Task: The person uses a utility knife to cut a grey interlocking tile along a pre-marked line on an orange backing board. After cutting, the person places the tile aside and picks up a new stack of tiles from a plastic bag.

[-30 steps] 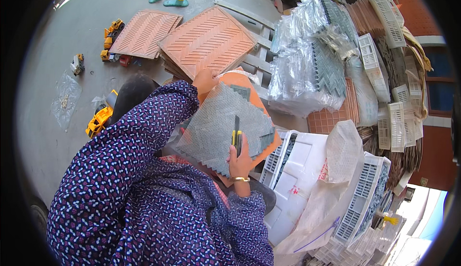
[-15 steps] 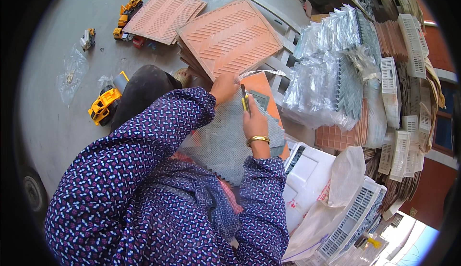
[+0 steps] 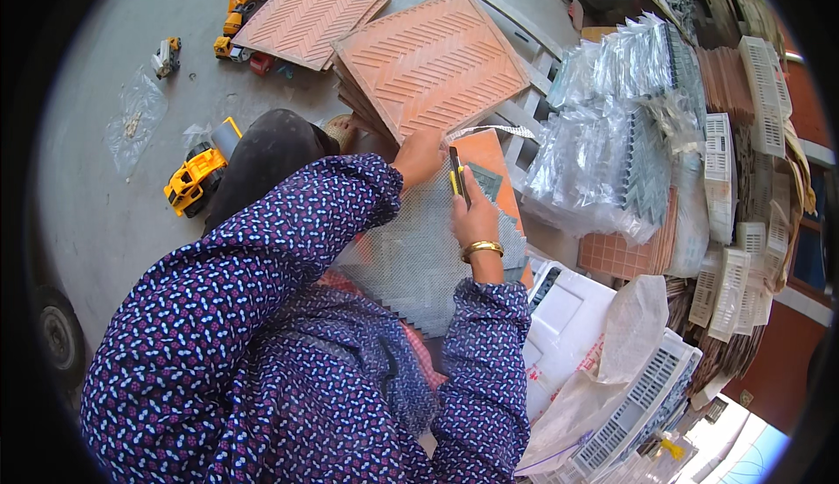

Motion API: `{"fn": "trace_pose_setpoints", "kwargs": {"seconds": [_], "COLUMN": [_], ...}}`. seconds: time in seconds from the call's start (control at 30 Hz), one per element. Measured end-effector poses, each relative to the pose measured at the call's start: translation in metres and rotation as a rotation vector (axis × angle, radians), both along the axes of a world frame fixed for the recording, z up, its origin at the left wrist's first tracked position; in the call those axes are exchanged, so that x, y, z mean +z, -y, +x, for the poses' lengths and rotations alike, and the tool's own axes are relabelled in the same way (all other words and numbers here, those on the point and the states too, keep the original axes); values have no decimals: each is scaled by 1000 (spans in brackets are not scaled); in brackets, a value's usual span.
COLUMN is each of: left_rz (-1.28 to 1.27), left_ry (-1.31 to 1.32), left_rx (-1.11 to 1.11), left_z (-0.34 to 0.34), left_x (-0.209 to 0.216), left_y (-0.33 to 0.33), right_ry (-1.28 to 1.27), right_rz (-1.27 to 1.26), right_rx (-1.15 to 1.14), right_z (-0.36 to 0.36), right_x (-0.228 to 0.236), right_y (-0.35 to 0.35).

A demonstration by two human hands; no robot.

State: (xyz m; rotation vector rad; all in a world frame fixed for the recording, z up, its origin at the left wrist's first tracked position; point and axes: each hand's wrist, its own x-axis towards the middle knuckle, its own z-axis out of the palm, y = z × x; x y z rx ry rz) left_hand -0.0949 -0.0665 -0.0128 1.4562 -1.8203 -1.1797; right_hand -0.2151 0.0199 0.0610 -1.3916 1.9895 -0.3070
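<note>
On my feed the right hand (image 3: 474,219) was curled closed around a black-and-yellow utility knife (image 3: 456,172). The left hand (image 3: 419,159) was bunched at the far corner of the grey mesh-backed sheet (image 3: 411,239); I couldn't tell whether it pinched anything. The sheet lay partly over an orange board (image 3: 480,145), beside stacked orange moulds (image 3: 428,64). I judged it floppy, possibly brittle, best taken by opposite edges with support beneath; the knife looked light and stiff, safest by its handle.

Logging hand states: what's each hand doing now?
Left hand: at the far edge of the mesh sheet; grip unclear.
Right hand: closed, holding a black-and-yellow utility knife.
</note>
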Motion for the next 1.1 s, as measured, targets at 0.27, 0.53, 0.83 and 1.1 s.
{"fn": "trace_pose_setpoints", "kwargs": {"seconds": [0.27, 0.53, 0.83, 1.1], "left_rz": [-3, -17, -5, 42], "left_ry": [18, -16, -62, -27], "left_rx": [12, 24, 53, 101], "left_z": [-4, -2, 0, 0], "left_x": [-3, -5, -4, -2], "left_y": [-1, -2, -4, -3], "right_ry": [-84, -378, -372, -333], "right_rz": [-62, 0, -36, -110], "right_rx": [85, 224, 257, 249], "right_z": [-2, 6, -4, -8], "right_x": [0, 12, 8, 3], "right_y": [6, 8, -14, -30]}}
